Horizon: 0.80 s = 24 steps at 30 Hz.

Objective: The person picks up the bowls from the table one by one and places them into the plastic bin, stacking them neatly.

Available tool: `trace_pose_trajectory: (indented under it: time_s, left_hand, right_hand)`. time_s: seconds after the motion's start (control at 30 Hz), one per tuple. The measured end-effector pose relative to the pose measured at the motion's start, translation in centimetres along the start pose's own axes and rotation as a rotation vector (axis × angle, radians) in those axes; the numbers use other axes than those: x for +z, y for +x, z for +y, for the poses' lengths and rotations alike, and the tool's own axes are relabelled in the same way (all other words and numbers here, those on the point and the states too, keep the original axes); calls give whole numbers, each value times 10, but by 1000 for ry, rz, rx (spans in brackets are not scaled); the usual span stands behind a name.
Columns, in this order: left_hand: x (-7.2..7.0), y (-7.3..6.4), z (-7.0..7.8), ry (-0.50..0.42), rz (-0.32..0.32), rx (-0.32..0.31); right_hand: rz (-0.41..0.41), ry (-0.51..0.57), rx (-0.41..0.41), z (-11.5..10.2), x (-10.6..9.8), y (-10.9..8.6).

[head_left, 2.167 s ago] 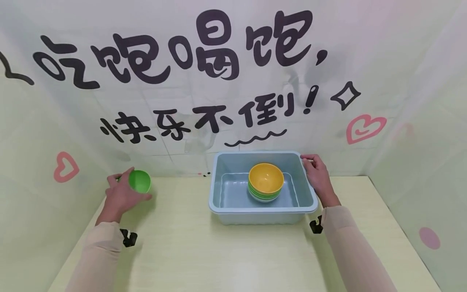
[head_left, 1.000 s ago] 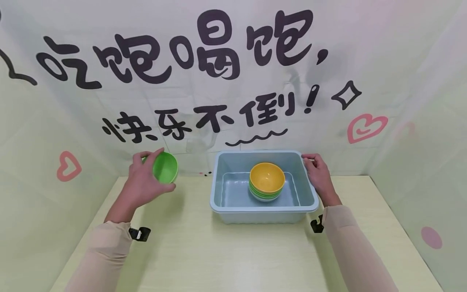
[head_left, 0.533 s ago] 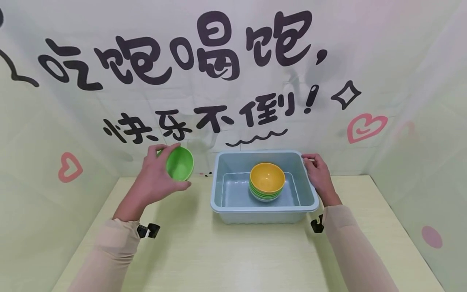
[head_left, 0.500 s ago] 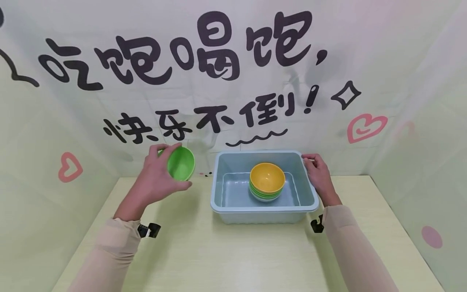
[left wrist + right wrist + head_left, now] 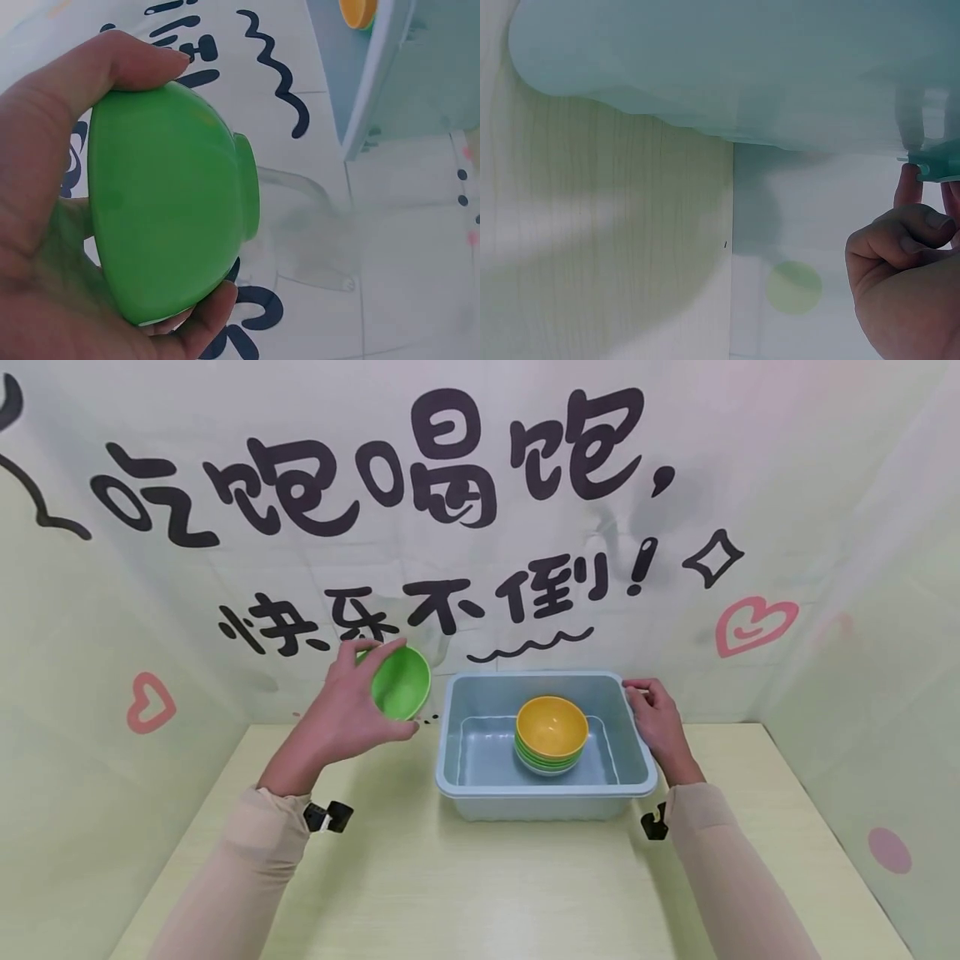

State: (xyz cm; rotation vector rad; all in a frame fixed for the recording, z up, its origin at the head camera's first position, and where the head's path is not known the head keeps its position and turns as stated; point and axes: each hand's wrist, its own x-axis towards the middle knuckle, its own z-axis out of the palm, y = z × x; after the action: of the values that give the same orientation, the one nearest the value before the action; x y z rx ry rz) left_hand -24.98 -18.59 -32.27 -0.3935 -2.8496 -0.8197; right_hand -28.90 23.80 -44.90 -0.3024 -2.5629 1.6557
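My left hand (image 5: 352, 706) grips a small green bowl (image 5: 402, 683) by its rim, thumb on one side and fingers on the other. It is held up off the table, left of a light blue plastic basin (image 5: 543, 791). In the left wrist view the green bowl (image 5: 169, 202) lies on its side, its foot ring facing away from the palm. My right hand (image 5: 660, 725) holds the basin's right rim near the back corner; in the right wrist view its fingers reach the rim's underside. Inside the basin stands a stack of bowls, a yellow bowl (image 5: 552, 727) on top of several green ones.
The pale wood-grain table (image 5: 480, 885) carries the basin near its back edge. Behind it hangs a white sheet (image 5: 315, 560) with black lettering and pink hearts, and similar sheets close off both sides. Black wrist devices show below each hand.
My left hand has lifted the green bowl from the table's back left and carried it rightward toward the basin. My right hand stays on the basin's rim, and the stack is unchanged.
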Motion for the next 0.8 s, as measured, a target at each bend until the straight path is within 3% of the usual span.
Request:
trace_pose_trajectory:
  time_s: [0.23, 0.47, 0.8]
  left_hand:
    - [1, 10, 16, -30, 4, 55]
    - [6, 17, 35, -28, 16, 67]
    - [23, 33, 52, -45, -25, 101]
  right_hand:
    - [11, -4, 0, 1, 0, 1]
    - [8, 5, 3, 1, 0, 0]
    - [2, 22, 14, 1, -1, -1]
